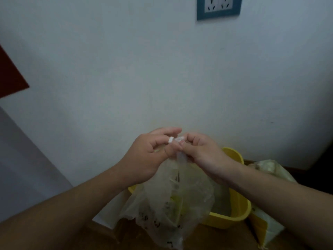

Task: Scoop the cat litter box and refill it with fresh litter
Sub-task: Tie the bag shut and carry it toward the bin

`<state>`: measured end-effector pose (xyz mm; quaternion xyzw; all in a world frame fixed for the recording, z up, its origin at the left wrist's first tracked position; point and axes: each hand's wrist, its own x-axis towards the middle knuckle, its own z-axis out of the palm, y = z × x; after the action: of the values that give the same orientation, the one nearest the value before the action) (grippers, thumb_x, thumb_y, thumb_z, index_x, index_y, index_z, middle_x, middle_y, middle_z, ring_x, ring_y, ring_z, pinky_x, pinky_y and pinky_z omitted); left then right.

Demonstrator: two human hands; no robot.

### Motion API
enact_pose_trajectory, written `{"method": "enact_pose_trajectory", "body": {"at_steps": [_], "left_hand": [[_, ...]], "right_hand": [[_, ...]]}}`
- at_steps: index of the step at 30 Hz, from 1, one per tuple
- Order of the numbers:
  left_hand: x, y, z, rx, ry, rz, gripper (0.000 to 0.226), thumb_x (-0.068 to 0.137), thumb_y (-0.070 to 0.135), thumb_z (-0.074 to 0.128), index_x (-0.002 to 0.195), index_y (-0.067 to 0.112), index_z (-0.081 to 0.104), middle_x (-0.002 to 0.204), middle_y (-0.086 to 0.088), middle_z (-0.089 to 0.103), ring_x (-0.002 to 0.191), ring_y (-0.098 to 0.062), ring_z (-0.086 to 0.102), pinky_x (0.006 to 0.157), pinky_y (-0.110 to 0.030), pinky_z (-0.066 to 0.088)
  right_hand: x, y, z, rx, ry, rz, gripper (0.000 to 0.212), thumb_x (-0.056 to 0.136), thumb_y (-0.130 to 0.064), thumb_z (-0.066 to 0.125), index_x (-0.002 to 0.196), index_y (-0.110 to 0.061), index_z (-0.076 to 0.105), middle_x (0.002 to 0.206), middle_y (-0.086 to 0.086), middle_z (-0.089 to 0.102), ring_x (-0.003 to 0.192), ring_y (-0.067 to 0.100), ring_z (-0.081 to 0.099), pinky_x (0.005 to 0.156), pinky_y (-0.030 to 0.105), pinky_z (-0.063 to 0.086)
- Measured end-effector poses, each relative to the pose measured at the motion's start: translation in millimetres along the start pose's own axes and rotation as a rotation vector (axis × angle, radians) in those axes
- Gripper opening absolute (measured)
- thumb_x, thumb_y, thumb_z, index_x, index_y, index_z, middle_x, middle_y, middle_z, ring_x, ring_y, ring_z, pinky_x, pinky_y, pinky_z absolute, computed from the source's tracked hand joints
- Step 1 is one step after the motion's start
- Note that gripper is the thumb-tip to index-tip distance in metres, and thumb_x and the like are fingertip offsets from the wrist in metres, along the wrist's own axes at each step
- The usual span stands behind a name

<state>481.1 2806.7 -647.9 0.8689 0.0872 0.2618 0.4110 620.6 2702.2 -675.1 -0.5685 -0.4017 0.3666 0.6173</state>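
Note:
A thin translucent plastic bag (167, 199) hangs below my hands, its neck gathered at the top. My left hand (149, 156) and my right hand (201, 152) meet at that neck, fingers pinched on the twisted plastic. A small white band or wrap sits on a left finger beside the bag's top. Behind and under the bag stands the yellow litter box (239, 201) against the wall, most of its inside hidden by the bag and my arms. Pale litter shows in its right part.
To the right of the box a second bag (270, 170) with a yellow-and-white pack lies on the brown floor. A white wall rises straight ahead with a blue-framed socket (219, 7) high up. A dark red panel (10, 76) is at the left.

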Motion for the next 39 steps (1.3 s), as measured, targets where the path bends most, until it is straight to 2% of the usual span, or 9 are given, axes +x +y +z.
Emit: {"method": "enact_pose_trajectory", "body": {"at_steps": [2,5,10,15,19,22,26,31,39], "left_hand": [[5.6,5.3,8.9,-0.14,0.108,-0.083,0.019,0.094,0.027,0.061,0.087,0.02,0.077,0.105,0.007,0.075,0.102,-0.007,0.068,0.087,-0.02,0.051],[12.3,9.2,14.7,-0.213,0.23,-0.188,0.02,0.095,0.017,0.058,0.088,0.01,0.076,0.085,-0.002,0.077,0.08,-0.012,0.071,0.073,-0.026,0.055],[12.1,10.6,14.7,-0.198,0.138,-0.223,0.022,0.097,-0.001,0.052,0.092,0.014,0.067,0.064,-0.002,0.066,0.068,-0.008,0.063,0.072,-0.016,0.049],[13.3,12.4,12.3,-0.059,0.071,-0.136,0.023,0.088,0.019,0.049,0.09,0.024,0.072,0.064,0.003,0.06,0.066,-0.007,0.058,0.069,-0.019,0.045],[14.9,24.3,17.8,-0.086,-0.063,-0.098,0.026,0.091,0.002,0.058,0.088,0.021,0.075,0.059,0.008,0.065,0.06,-0.018,0.062,0.067,-0.022,0.05],[17.8,24.7,18.8,-0.245,-0.09,-0.167,0.027,0.087,-0.011,0.06,0.081,0.012,0.073,0.061,-0.002,0.068,0.051,-0.019,0.061,0.06,-0.027,0.053],[19.2,21.6,18.9,-0.343,-0.145,-0.191,0.002,0.08,0.003,0.061,0.081,0.004,0.06,0.065,-0.013,0.069,0.046,-0.02,0.058,0.053,-0.028,0.05],[22.9,19.3,20.9,-0.304,-0.181,-0.167,0.01,0.084,0.009,0.055,0.089,0.007,0.046,0.065,-0.01,0.069,0.046,-0.021,0.058,0.054,-0.03,0.047],[28.2,12.4,19.9,-0.272,-0.126,-0.203,0.019,0.094,-0.001,0.057,0.09,0.008,0.042,0.068,-0.015,0.072,0.05,-0.027,0.064,0.058,-0.033,0.049]], "right_hand": [[-1.9,-1.6,0.6,-0.042,-0.021,-0.026,0.026,0.099,-0.02,0.055,0.093,0.005,0.062,0.081,0.005,0.067,0.069,0.011,0.056,0.059,0.021,0.042],[-3.5,-4.4,-1.7,-0.069,0.067,-0.036,0.021,0.099,-0.015,0.055,0.079,-0.014,0.062,0.074,-0.003,0.064,0.061,0.003,0.053,0.057,0.019,0.04],[-7.9,-10.4,-11.8,-0.174,0.22,-0.06,0.022,0.095,-0.017,0.06,0.073,-0.017,0.061,0.064,-0.007,0.064,0.062,0.004,0.057,0.06,0.023,0.043],[-8.2,-16.4,-11.1,0.012,0.296,-0.041,0.017,0.099,-0.011,0.054,0.083,-0.008,0.058,0.074,0.016,0.063,0.061,0.016,0.063,0.061,0.036,0.055],[-6.0,-16.7,-7.4,-0.042,0.323,-0.067,0.015,0.097,-0.011,0.058,0.084,-0.006,0.064,0.068,0.007,0.062,0.06,0.015,0.057,0.052,0.026,0.047],[-7.5,-17.6,-6.8,0.027,0.243,-0.044,0.016,0.095,-0.01,0.06,0.091,0.003,0.068,0.067,0.004,0.064,0.06,0.012,0.058,0.055,0.022,0.046],[-6.8,-15.6,-10.3,0.05,0.237,-0.012,0.004,0.091,-0.005,0.064,0.092,-0.002,0.067,0.077,0.007,0.069,0.07,0.017,0.061,0.063,0.029,0.048],[-4.5,-12.8,-12.0,0.067,0.276,0.02,0.015,0.087,-0.01,0.072,0.093,-0.009,0.058,0.077,0.012,0.06,0.071,0.023,0.056,0.061,0.031,0.044],[-6.3,-14.8,-14.7,0.14,0.172,0.0,0.008,0.09,-0.002,0.064,0.087,-0.002,0.072,0.075,0.013,0.068,0.071,0.021,0.062,0.068,0.031,0.051]]}}
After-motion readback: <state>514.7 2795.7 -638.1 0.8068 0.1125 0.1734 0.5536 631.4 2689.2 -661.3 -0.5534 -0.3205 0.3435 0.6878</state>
